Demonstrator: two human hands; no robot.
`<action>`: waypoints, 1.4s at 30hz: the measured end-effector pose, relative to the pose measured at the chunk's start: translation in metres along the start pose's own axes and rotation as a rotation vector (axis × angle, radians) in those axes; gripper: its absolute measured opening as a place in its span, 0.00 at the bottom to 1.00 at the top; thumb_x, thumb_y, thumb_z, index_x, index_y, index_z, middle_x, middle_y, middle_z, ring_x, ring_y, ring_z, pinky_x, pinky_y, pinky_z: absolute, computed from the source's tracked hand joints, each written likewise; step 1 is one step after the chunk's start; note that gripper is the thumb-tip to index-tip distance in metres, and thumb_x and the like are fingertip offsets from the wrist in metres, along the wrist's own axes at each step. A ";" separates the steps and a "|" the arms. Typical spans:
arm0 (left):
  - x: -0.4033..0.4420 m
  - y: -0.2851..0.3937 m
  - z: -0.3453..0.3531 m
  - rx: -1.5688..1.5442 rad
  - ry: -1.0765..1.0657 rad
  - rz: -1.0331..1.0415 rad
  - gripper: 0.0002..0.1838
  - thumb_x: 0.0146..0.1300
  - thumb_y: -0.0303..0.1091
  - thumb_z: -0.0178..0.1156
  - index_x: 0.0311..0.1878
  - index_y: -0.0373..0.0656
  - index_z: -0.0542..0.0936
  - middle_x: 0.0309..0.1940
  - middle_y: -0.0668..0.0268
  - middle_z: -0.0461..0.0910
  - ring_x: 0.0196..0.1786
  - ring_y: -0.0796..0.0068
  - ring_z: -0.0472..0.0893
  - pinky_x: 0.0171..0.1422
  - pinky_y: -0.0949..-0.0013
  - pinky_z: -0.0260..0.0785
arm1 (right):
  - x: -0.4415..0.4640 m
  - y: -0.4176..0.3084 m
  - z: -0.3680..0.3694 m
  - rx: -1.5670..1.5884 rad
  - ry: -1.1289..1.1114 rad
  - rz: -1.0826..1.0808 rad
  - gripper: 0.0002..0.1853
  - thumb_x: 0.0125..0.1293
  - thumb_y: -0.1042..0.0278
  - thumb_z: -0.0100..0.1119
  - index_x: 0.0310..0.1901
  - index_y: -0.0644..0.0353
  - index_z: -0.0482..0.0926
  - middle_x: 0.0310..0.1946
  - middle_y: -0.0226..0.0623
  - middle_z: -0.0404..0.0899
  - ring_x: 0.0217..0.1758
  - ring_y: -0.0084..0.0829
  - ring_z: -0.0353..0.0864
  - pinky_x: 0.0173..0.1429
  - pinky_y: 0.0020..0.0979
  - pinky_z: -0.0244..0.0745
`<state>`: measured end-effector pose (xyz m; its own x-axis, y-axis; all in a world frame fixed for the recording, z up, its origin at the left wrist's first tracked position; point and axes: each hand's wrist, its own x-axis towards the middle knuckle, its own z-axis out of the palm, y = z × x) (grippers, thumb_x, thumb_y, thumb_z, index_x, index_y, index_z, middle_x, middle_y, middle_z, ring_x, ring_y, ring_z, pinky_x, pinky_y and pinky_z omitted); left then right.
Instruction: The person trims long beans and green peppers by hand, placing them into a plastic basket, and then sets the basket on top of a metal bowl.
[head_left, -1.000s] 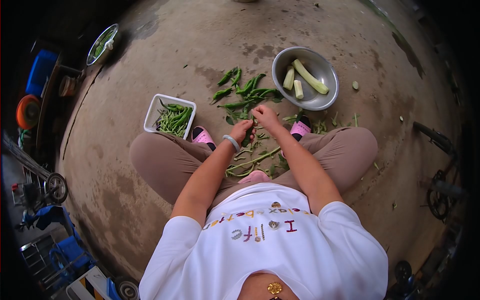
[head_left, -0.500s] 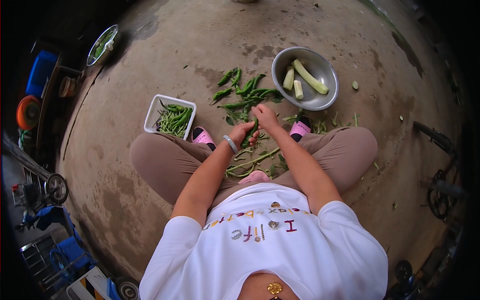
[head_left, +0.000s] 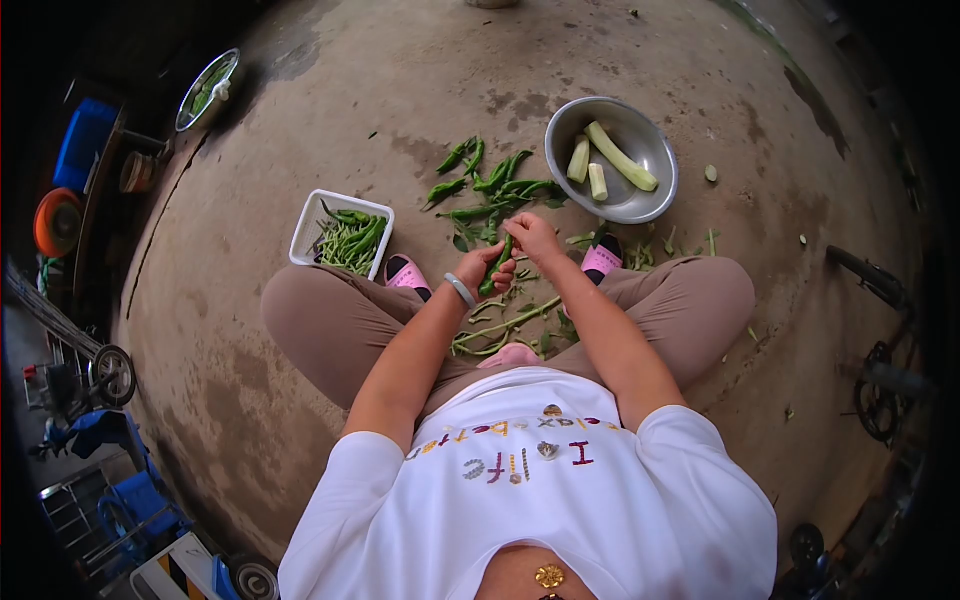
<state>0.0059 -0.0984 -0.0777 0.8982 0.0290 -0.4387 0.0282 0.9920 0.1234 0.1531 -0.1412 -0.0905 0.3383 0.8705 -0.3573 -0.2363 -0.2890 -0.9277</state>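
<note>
My left hand [head_left: 478, 268], with a pale bracelet at the wrist, is closed around a green pepper [head_left: 496, 272] held at a slant. At the pepper's upper end the fingers of my right hand [head_left: 534, 238] are pinched together; they partly hide the stem. Just beyond both hands, a loose pile of green peppers [head_left: 495, 185] with some leaves lies on the concrete floor. Beneath them, between my legs, are green stems and trimmings [head_left: 515, 322].
A white plastic basket [head_left: 301, 228] of green peppers and thin pods stands left of my feet. To the right, a metal basin [head_left: 656, 205] contains peeled pale-green vegetable pieces [head_left: 620, 157]. Another bowl [head_left: 181, 122] with greens is far left. Wheeled items line both sides.
My left fingers have shifted slightly around the pepper, which now shows at a slightly different angle. The right hand stays at its upper end. Basket, basin and pile remain in place.
</note>
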 end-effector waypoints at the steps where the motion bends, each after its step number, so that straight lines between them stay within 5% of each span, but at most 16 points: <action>1: 0.000 -0.001 0.001 0.010 0.026 -0.014 0.14 0.68 0.46 0.40 0.38 0.46 0.68 0.20 0.71 0.65 0.15 0.83 0.59 0.20 0.77 0.52 | -0.001 -0.002 0.000 -0.046 0.002 -0.015 0.12 0.61 0.61 0.57 0.28 0.62 0.74 0.16 0.28 0.70 0.15 0.18 0.68 0.18 0.22 0.62; 8: -0.001 -0.004 0.010 0.198 0.052 -0.021 0.14 0.68 0.47 0.41 0.38 0.46 0.69 0.19 0.72 0.65 0.15 0.83 0.59 0.20 0.77 0.52 | 0.008 0.005 -0.005 -0.416 0.195 0.086 0.13 0.62 0.58 0.54 0.29 0.61 0.73 0.18 0.28 0.71 0.15 0.19 0.69 0.18 0.21 0.63; 10: -0.001 -0.002 0.005 0.174 0.070 -0.019 0.14 0.68 0.47 0.42 0.38 0.46 0.69 0.19 0.72 0.65 0.15 0.83 0.59 0.20 0.78 0.52 | 0.007 0.004 -0.007 0.174 0.145 0.243 0.15 0.61 0.57 0.54 0.28 0.62 0.74 0.18 0.33 0.74 0.17 0.22 0.74 0.23 0.26 0.67; 14: -0.002 0.002 0.003 0.125 0.112 0.042 0.14 0.67 0.46 0.43 0.38 0.46 0.69 0.19 0.72 0.66 0.15 0.82 0.60 0.20 0.78 0.53 | 0.000 0.000 0.001 0.135 0.046 0.147 0.17 0.63 0.54 0.51 0.28 0.61 0.74 0.17 0.33 0.73 0.17 0.22 0.73 0.23 0.27 0.67; 16: 0.000 0.000 0.008 0.218 0.163 0.075 0.13 0.67 0.45 0.44 0.38 0.46 0.69 0.19 0.72 0.67 0.15 0.81 0.61 0.20 0.77 0.55 | -0.002 0.002 0.003 -0.260 0.093 -0.128 0.18 0.65 0.54 0.46 0.28 0.61 0.73 0.16 0.33 0.71 0.17 0.22 0.71 0.23 0.26 0.67; 20: 0.016 -0.010 -0.004 0.528 0.307 0.200 0.09 0.63 0.41 0.52 0.36 0.46 0.69 0.19 0.68 0.72 0.16 0.79 0.68 0.19 0.75 0.61 | 0.001 0.001 -0.001 -0.562 0.238 -0.040 0.15 0.65 0.58 0.47 0.28 0.61 0.72 0.19 0.28 0.70 0.18 0.22 0.70 0.23 0.23 0.65; 22: 0.019 -0.016 0.002 0.566 0.404 0.303 0.09 0.61 0.38 0.55 0.35 0.44 0.68 0.19 0.66 0.73 0.15 0.78 0.69 0.18 0.75 0.62 | 0.005 0.005 0.000 -0.058 0.289 0.241 0.14 0.66 0.59 0.45 0.30 0.61 0.74 0.18 0.32 0.72 0.20 0.22 0.72 0.24 0.26 0.67; 26: 0.015 -0.010 -0.003 0.536 0.617 0.463 0.12 0.57 0.33 0.61 0.35 0.42 0.66 0.18 0.63 0.76 0.15 0.78 0.71 0.17 0.73 0.62 | 0.005 0.012 -0.003 0.337 0.236 0.292 0.11 0.65 0.60 0.47 0.37 0.59 0.73 0.24 0.28 0.73 0.20 0.20 0.69 0.24 0.22 0.64; 29: 0.018 -0.003 -0.011 0.589 0.639 0.535 0.13 0.57 0.33 0.60 0.38 0.43 0.65 0.19 0.64 0.75 0.15 0.78 0.70 0.17 0.75 0.63 | -0.003 0.006 0.011 0.285 0.155 0.225 0.11 0.65 0.62 0.48 0.42 0.59 0.73 0.26 0.27 0.73 0.22 0.17 0.69 0.25 0.19 0.64; 34: 0.019 -0.006 -0.004 0.651 0.579 0.469 0.12 0.61 0.39 0.54 0.29 0.43 0.67 0.15 0.67 0.71 0.13 0.79 0.67 0.15 0.75 0.57 | 0.003 0.020 0.020 -0.024 0.046 -0.184 0.10 0.62 0.64 0.52 0.41 0.59 0.75 0.27 0.26 0.73 0.25 0.16 0.70 0.28 0.21 0.67; 42: 0.027 -0.020 0.003 0.769 0.594 0.551 0.11 0.65 0.38 0.45 0.31 0.42 0.68 0.16 0.68 0.68 0.15 0.79 0.65 0.18 0.75 0.58 | 0.000 0.010 0.020 -0.283 0.292 -0.139 0.15 0.64 0.59 0.48 0.29 0.61 0.78 0.16 0.26 0.70 0.20 0.18 0.68 0.27 0.21 0.68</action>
<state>0.0306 -0.1179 -0.0891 0.5250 0.6996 -0.4847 0.1393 0.4911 0.8599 0.1322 -0.1363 -0.0980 0.6025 0.7714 -0.2046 0.0752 -0.3101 -0.9477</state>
